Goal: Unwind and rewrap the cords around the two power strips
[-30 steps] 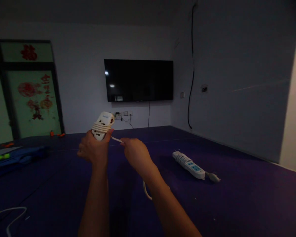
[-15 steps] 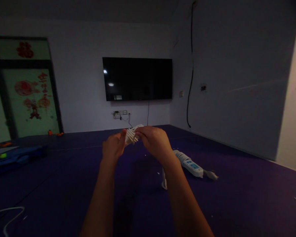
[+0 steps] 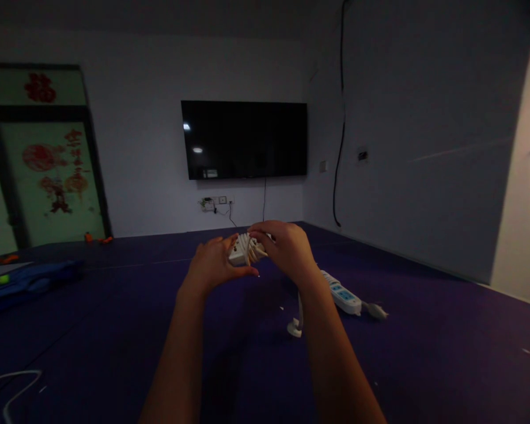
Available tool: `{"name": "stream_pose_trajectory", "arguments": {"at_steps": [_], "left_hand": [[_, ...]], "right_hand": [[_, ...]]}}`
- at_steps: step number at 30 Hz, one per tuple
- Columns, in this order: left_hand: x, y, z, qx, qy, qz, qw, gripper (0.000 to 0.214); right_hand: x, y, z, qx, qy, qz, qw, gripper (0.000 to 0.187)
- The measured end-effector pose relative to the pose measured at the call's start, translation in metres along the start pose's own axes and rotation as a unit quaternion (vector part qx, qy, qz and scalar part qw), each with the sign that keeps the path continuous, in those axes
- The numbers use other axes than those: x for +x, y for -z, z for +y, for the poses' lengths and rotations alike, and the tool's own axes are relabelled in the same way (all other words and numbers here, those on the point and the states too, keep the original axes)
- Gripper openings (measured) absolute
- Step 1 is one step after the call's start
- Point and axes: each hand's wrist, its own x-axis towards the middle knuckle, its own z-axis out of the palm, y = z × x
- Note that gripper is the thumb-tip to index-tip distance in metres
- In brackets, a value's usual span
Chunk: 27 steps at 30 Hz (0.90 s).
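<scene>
Both hands hold up a white power strip [image 3: 235, 257] with its cord [image 3: 252, 249] wound around the middle. My left hand [image 3: 212, 262] grips the strip's left end, thumb below and fingers behind it. At the right, my right hand [image 3: 286, 244] is closed with its fingertips pinching the wound cord. A white plug [image 3: 294, 328] dangles below on a length of cord, partly behind my right forearm. Beyond that forearm, a second power strip [image 3: 345, 299] with blue sockets lies on the purple floor, its cord wrapped around it.
The purple floor [image 3: 136, 330] stretches to the walls. Blue cloth [image 3: 39, 279] lies at the left, with orange items [image 3: 98, 238] farther back. A white cable [image 3: 22, 383] curls at the lower left. A television [image 3: 247, 140] hangs on the far wall, and a black cable [image 3: 342, 129] runs down the right wall.
The power strip has turned, so its socket face and wound cord show more clearly. My right hand has shifted slightly right along the cord. The dangling plug has swung a little.
</scene>
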Motion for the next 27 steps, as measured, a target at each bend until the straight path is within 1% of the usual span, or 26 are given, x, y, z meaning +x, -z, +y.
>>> {"name": "stream_pose_trajectory", "arguments": {"at_steps": [3,6,9,11,14,17,20,22,24,27], "left_hand": [[0.0,-0.003,-0.001,0.068,-0.041,-0.042,0.996,0.072],[0.0,-0.005,0.001,0.09,-0.032,-0.044,0.994,0.065],[0.0,-0.005,0.003,0.085,-0.037,-0.048,0.995,0.061],[-0.001,-0.003,0.005,0.08,-0.046,-0.051,0.994,0.06],[-0.002,0.002,0.006,0.071,-0.066,-0.076,0.992,0.055],[-0.006,0.011,0.008,0.031,-0.07,-0.121,0.99,0.051],[-0.016,0.024,0.017,-0.035,-0.059,-0.183,0.981,0.051],[-0.024,0.034,0.026,-0.065,-0.069,-0.218,0.971,0.048],[-0.031,0.043,0.035,-0.081,-0.085,-0.228,0.967,0.046],[-0.038,0.052,0.048,-0.091,-0.117,-0.217,0.965,0.049]], "right_hand": [[0.001,0.001,-0.007,-0.016,0.002,-0.024,1.0,0.021],[0.002,0.0,-0.013,-0.033,-0.001,-0.049,0.998,0.021],[0.003,-0.001,-0.012,-0.027,-0.012,-0.039,0.999,0.018],[0.003,0.0,-0.008,-0.006,-0.022,-0.016,1.0,0.014],[0.001,0.004,0.003,0.039,-0.051,0.012,0.998,0.012],[-0.003,0.01,0.013,0.118,-0.082,0.006,0.99,0.013],[-0.008,0.014,0.021,0.223,-0.114,-0.026,0.968,0.016],[-0.01,0.015,0.026,0.293,-0.128,-0.049,0.946,0.018],[-0.011,0.015,0.029,0.364,-0.131,-0.07,0.92,0.02],[-0.013,0.012,0.028,0.443,-0.135,-0.095,0.881,0.022]]}}
